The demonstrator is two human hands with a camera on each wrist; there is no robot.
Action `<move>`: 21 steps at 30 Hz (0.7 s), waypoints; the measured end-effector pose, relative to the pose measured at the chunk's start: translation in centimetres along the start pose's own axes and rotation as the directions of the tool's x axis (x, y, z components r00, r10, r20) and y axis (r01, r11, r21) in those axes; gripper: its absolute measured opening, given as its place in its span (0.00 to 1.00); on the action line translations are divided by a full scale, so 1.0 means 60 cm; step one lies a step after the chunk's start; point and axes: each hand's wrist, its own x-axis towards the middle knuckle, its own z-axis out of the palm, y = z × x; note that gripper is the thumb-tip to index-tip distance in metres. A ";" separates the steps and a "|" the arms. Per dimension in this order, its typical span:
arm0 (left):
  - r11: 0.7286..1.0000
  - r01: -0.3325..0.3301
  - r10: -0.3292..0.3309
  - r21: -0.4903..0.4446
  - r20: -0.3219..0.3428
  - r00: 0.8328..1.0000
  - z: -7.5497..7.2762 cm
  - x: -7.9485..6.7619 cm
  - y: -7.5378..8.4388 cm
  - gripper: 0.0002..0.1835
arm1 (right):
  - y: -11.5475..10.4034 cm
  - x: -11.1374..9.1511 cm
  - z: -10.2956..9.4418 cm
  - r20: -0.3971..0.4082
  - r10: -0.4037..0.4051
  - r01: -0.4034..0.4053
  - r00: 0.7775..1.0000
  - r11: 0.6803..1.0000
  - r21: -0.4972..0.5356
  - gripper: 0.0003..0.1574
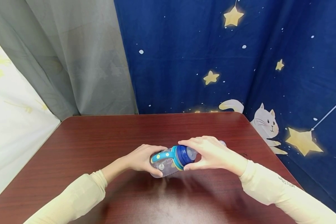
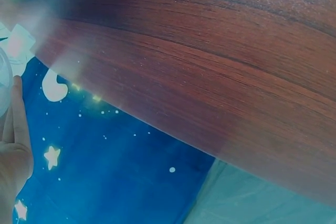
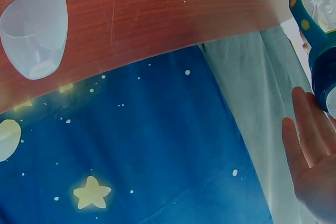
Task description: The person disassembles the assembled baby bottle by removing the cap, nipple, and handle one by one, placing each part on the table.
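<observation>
A clear baby bottle (image 1: 168, 169) lies tilted between my hands, its blue collar (image 1: 182, 155) and nipple toward the right. Its teal handle (image 1: 163, 156) has yellow dots. My left hand (image 1: 142, 158) grips the bottle's base end, thumb in front and fingers behind. Around the collar my right hand (image 1: 211, 153) is spread, thumb below and fingers above. The right wrist view shows its fingers (image 3: 303, 124) nearly straight, tips right at the collar's edge. A clear domed cap (image 3: 35, 35) is on the table, mostly hidden behind my right hand in the head view.
The dark red wooden table (image 1: 106, 133) has rounded far corners. Behind it hang a grey curtain (image 1: 95, 62) and a blue one (image 1: 179, 71) with stars and a white cat. White cloth (image 1: 11, 124) borders the left side.
</observation>
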 end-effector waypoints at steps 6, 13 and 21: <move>1.000 0.012 -0.012 0.000 0.019 1.000 -0.001 0.000 0.003 0.38 | 0.000 0.000 0.002 -0.007 -0.018 0.019 1.000 1.000 0.022 0.46; 1.000 0.015 -0.015 0.006 0.022 1.000 -0.001 0.000 0.003 0.38 | 0.001 0.002 0.004 -0.014 -0.048 0.048 0.999 0.997 0.055 0.46; 1.000 0.011 -0.011 0.020 0.019 1.000 -0.001 -0.002 0.001 0.39 | 0.005 0.004 0.005 -0.022 -0.102 0.103 0.995 0.992 0.073 0.46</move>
